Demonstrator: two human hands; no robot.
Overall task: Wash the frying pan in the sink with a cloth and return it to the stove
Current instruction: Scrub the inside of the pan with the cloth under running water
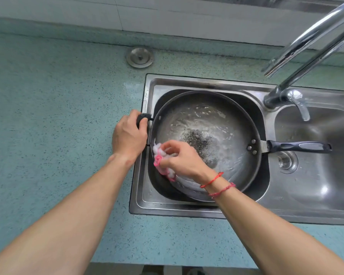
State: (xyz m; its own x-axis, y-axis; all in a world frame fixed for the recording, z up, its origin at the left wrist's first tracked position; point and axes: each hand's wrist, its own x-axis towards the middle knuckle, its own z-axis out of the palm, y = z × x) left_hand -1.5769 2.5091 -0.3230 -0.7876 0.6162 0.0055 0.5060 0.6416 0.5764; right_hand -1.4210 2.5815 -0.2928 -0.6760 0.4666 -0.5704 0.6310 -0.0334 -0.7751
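A dark frying pan (207, 120) lies in the left basin of the steel sink (147, 203), holding water and a patch of dark specks at its middle. Its long black handle (298, 146) points right over the divider. My left hand (128, 134) grips the small black helper handle on the pan's left rim. My right hand (182, 158) holds a bunched white and pink cloth (161, 161) against the pan's near-left inner wall. Two red strings circle my right wrist.
A chrome faucet (292, 96) rises behind the basins, its spout reaching up to the right. The right basin (316, 175) has a drain strainer (287, 161). A round metal plug (140, 57) lies on the teal speckled counter (58, 116) behind the sink.
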